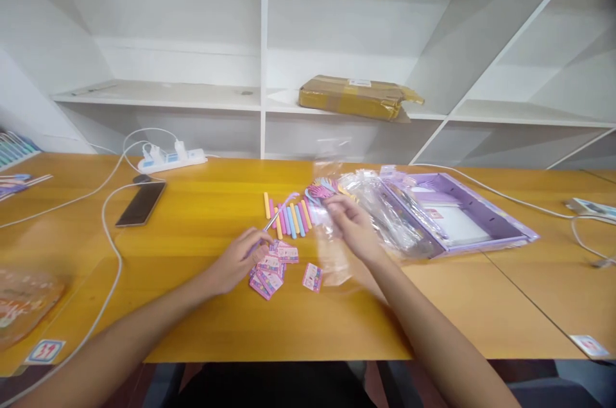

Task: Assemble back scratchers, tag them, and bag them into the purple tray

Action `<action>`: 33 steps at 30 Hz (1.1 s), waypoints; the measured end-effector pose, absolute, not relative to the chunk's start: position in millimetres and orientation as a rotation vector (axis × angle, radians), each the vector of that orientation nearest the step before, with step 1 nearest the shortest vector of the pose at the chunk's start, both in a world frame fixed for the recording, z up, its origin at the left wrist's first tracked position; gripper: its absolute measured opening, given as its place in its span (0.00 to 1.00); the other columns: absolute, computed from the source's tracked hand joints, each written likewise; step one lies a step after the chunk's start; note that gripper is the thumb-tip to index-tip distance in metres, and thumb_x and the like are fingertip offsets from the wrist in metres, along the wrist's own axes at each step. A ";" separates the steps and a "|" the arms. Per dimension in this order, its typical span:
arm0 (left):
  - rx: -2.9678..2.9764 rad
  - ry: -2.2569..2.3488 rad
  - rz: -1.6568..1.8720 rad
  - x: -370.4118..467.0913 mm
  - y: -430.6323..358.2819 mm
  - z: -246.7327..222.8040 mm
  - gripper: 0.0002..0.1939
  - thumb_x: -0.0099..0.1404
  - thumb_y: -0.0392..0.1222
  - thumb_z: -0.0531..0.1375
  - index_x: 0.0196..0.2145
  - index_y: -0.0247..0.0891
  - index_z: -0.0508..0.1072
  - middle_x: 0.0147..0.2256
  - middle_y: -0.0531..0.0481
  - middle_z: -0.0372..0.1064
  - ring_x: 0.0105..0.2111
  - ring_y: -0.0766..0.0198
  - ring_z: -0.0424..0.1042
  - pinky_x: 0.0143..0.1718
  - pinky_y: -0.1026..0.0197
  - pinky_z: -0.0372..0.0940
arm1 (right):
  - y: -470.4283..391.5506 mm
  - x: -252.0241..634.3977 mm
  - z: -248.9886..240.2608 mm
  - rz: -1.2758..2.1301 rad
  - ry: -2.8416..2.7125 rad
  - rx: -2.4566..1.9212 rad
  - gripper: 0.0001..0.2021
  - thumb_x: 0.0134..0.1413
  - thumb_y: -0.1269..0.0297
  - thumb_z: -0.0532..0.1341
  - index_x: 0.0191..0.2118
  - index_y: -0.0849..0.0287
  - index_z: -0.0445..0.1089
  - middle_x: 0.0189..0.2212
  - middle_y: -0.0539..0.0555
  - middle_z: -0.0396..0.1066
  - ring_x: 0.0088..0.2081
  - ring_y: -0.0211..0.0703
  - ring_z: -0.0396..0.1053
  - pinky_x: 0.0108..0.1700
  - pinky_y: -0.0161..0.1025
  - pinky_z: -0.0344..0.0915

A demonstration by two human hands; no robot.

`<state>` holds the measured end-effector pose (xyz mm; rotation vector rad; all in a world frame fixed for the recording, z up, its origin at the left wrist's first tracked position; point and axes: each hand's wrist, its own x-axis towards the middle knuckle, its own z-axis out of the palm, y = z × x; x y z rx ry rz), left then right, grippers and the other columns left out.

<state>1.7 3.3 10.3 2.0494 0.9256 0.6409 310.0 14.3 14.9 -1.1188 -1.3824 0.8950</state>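
My left hand (243, 260) is closed around a thin metallic stick with a curved purple end (287, 201), which slants up to the right. Beneath its fingers lies a loose pile of pink printed cards (269, 276); one more card (312, 277) lies apart to the right. My right hand (353, 225) pinches a clear plastic bag (332, 257) that hangs down to the tabletop. Between and beyond the hands is a row of pastel sticks (291, 221) in yellow, pink, blue and purple. A bundle of colourful looped pieces (321, 188) sits just beyond my right fingertips.
Several clear plastic packets (385, 209) lean against an open purple box (486, 203) on the right. A phone (141, 204), white cables and a power strip (173, 160) occupy the left. A taped cardboard box (353, 97) rests on the shelf behind.
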 end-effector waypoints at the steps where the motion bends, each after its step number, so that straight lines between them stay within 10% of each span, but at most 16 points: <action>1: 2.058 0.871 0.618 2.5 1.6 9.8 0.20 0.77 0.57 0.50 0.53 0.44 0.74 0.47 0.46 0.69 0.49 0.55 0.70 0.55 0.52 0.62 | 9.9 296.7 9.2 1.001 -1.428 -1.097 0.16 0.64 0.48 0.63 0.46 0.55 0.70 0.22 0.43 0.63 0.19 0.34 0.59 0.20 0.33 0.56; 11: 1.919 0.857 0.599 15.3 -10.8 -15.3 0.14 0.67 0.54 0.65 0.35 0.41 0.83 0.44 0.44 0.72 0.46 0.54 0.74 0.52 0.51 0.69 | -12.7 240.9 -20.8 1.413 -1.331 -0.902 0.21 0.57 0.45 0.69 0.34 0.56 0.63 0.25 0.45 0.67 0.24 0.33 0.65 0.26 0.31 0.63; 18: 1.967 0.755 0.524 16.4 -16.5 -4.6 0.14 0.70 0.51 0.63 0.36 0.40 0.82 0.46 0.42 0.71 0.42 0.56 0.74 0.45 0.56 0.70 | -6.8 240.5 -25.2 1.601 -1.243 -0.884 0.22 0.54 0.44 0.71 0.45 0.55 0.70 0.32 0.49 0.74 0.27 0.38 0.70 0.29 0.37 0.71; 22: 1.977 0.767 0.573 17.1 -16.5 -4.5 0.16 0.67 0.53 0.66 0.46 0.41 0.81 0.50 0.42 0.72 0.47 0.53 0.73 0.51 0.53 0.69 | -7.4 238.1 -21.9 1.531 -1.312 -0.924 0.20 0.55 0.44 0.70 0.38 0.58 0.73 0.31 0.50 0.74 0.29 0.39 0.71 0.32 0.38 0.72; 28: 1.812 0.843 0.838 14.8 -7.1 -4.3 0.13 0.68 0.52 0.65 0.34 0.39 0.80 0.46 0.43 0.75 0.49 0.54 0.74 0.55 0.51 0.67 | -9.2 240.4 -15.9 1.331 -1.282 -0.917 0.19 0.60 0.44 0.66 0.40 0.56 0.73 0.31 0.51 0.72 0.33 0.42 0.71 0.40 0.41 0.73; 33: 1.429 0.935 1.123 6.6 5.4 -2.8 0.17 0.66 0.55 0.66 0.34 0.37 0.76 0.39 0.46 0.76 0.36 0.59 0.76 0.43 0.54 0.74 | -5.3 253.6 -6.4 1.190 -1.020 -0.771 0.15 0.67 0.46 0.61 0.38 0.54 0.68 0.34 0.50 0.64 0.33 0.38 0.66 0.37 0.38 0.70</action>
